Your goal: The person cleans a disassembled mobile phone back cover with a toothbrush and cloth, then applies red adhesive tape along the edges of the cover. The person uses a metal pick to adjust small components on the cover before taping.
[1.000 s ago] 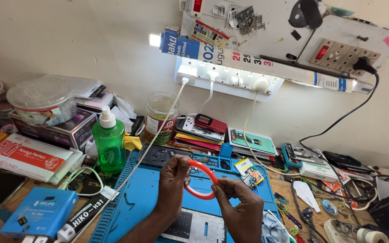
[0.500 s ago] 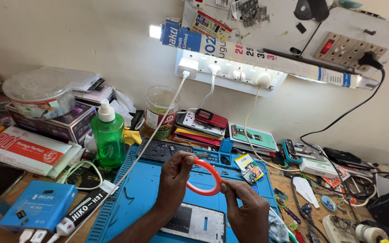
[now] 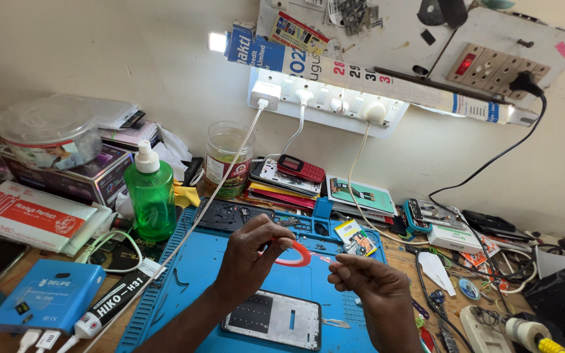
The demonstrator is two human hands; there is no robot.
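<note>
Nearest the camera, one phone frame (image 3: 273, 320) lies flat on the blue work mat (image 3: 197, 274), just below two hands. Left hand (image 3: 250, 258) is closed around one red tape roll (image 3: 293, 253), held above the mat; right hand (image 3: 364, 278), fingers pinched together, holds a thin strip drawn from it. Farther left stands one green bottle (image 3: 150, 196), then one glass jar (image 3: 228, 159). One white power strip (image 3: 325, 104) hangs on the pale wall behind.

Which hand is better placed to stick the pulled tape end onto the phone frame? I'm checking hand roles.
Probably right: the right hand pinches the free end, above the frame; the left hand holds the tape roll.
</note>
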